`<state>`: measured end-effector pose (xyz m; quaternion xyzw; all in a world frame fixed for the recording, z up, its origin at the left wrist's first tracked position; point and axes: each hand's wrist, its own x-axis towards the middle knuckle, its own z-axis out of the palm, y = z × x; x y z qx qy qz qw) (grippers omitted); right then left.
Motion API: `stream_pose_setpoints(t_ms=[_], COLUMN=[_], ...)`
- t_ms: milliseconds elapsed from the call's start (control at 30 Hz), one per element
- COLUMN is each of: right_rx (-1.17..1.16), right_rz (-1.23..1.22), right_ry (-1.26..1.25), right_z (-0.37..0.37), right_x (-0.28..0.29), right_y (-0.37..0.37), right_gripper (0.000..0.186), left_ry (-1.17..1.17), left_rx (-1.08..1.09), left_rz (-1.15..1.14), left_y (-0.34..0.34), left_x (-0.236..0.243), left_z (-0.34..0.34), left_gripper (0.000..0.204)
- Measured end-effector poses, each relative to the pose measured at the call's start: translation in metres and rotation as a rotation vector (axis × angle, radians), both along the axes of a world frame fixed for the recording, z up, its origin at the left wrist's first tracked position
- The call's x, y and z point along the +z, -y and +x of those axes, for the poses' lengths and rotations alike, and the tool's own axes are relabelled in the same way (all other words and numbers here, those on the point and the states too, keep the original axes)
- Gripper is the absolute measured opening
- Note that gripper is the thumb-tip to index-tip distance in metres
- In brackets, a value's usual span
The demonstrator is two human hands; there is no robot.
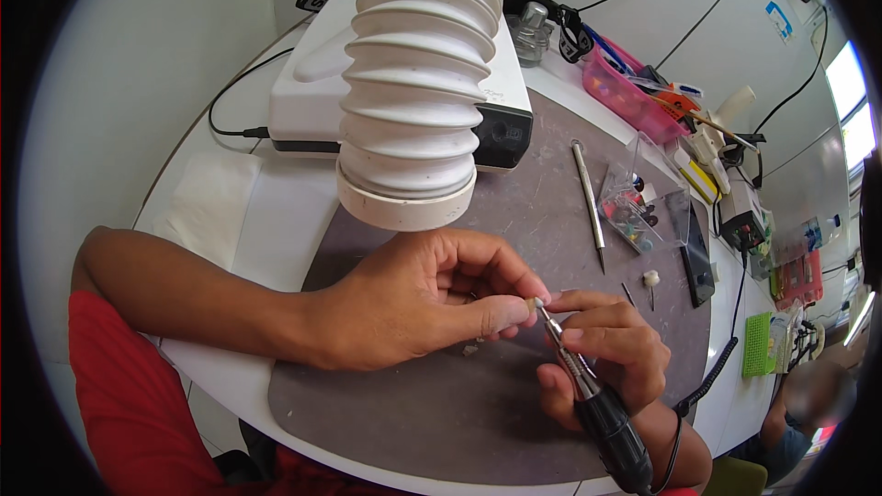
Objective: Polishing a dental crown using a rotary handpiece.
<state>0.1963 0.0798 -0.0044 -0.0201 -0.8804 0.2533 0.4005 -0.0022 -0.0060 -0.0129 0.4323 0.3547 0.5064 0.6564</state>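
- Step in hand: looks like working sm. pale piece [530,305] w/ rotary handpiece [604,418]; tool tip is right at it, contact too fine to be sure.
- L hand [400,312]: thumb + fingers pinched on the piece, over dark mat [413,432].
- R hand [620,349]: fingers wrapped round handpiece, tip pointing up & left; index near L fingertips.
- Next move calls for (my read): firm pinch, light tip pressure, sm. angle changes, fingertips clear of tip.
- Room: mat bare below L hand, twd near edge of bench [248,386]; best spot for moving.
- Tight: white hose [418,92] mouth just above L hand in view, height gap can't tell.
- R side: white-headed bit [650,278] nr R hand; clear box [648,211] + black slab [695,257] beyond.
- Coiled cord [712,377] by R wrist, could snag.
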Motion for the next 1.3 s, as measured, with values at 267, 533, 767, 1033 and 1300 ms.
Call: stream_pose_setpoints(t_ms=[267,533,767,1033,1300], right_rx=[-0.028,-0.015,0.001,0.014,-0.002], right_rz=[0.001,-0.005,-0.010,-0.003,0.008], right_ry=[-0.009,-0.012,0.006,0.024,0.006], right_z=[0.0004,0.0006,0.0015,0.0023,0.0008], right_x=[-0.0012,0.0002,0.0001,0.0006,0.0001], right_y=[-0.0008,0.0012,0.0013,0.0004,-0.0003], right_gripper=[0.032,0.032,0.031,0.032,0.033], left_ry=[0.008,0.006,0.011,0.015,0.013], left_rx=[0.002,0.005,0.016,0.014,0.021], left_rz=[-0.003,-0.029,-0.035,-0.032,-0.031], left_y=[-0.0001,0.0007,0.0004,0.0002,0.0002], left_x=[-0.0001,0.0034,0.0024,0.0004,0.0004], left_z=[0.0000,0.0003,0.0009,0.0001,0.0003], left_gripper=[0.020,0.019,0.018,0.019,0.018])
